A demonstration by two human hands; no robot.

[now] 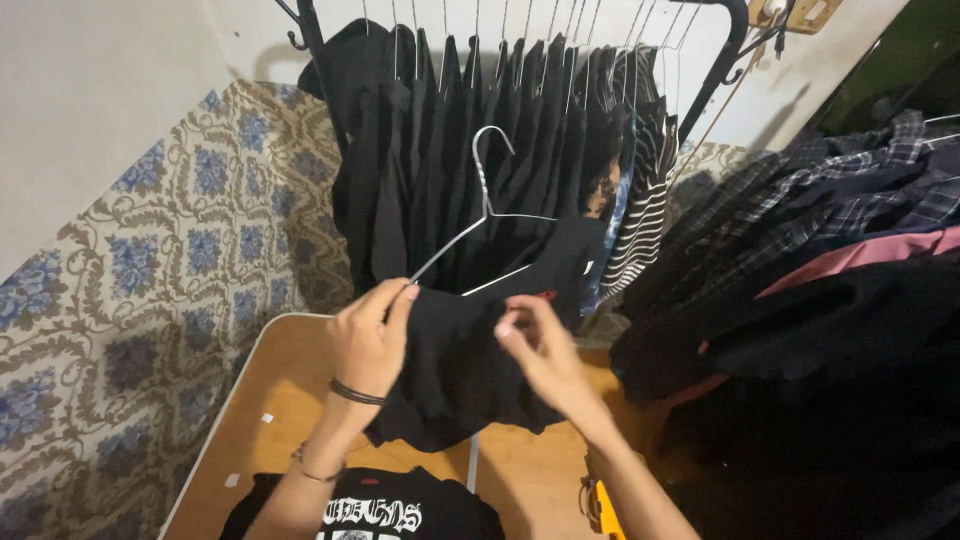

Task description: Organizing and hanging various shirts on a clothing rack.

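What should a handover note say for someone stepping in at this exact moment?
Left hand: grips the black garment at its upper edge, by the wire hanger.
Right hand: pinches the same garment near its top.
Position: garment held above the wooden table, in front of the clothes rack full of dark clothes.
Done: one arm of the hanger is inside the garment.
Left: the garment is not yet on the rack; a black printed shirt lies on the table; a pile of plaid shirts sits to the right.

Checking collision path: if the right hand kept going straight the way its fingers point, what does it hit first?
Likely the black garment that the right hand already touches; past it, the left hand. Depth unclear.
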